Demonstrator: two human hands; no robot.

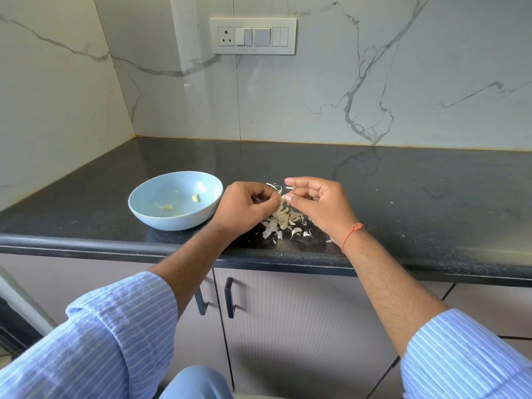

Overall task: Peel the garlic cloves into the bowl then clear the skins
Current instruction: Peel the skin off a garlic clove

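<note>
A person stands at a shiny black stone counter (403,197) with both hands held close together over it. The left hand (244,205) has its fingers curled in, and its fingertips meet the other hand's at a small white garlic clove (283,197). The right hand (319,203) pinches that clove between its thumb and first fingers, and a thin bit of skin sticks out by its top finger. Most of the clove is hidden by the fingers, so I cannot tell how much skin is on it.

Right under the hands lies a pile of dry, papery white garlic skins (280,221), spread on the counter near its front edge. Just beside the left hand sits a round light blue bowl (149,217). Inside the bowl are a few small yellow peeled garlic pieces (195,198), well apart from each other.

The right wrist wears a thin orange thread band (351,234). Both arms have blue striped sleeves (115,335) pushed up. On the white marble wall behind is a white switch plate (253,36). Below the counter are grey cupboard doors with black handles (229,298).
</note>
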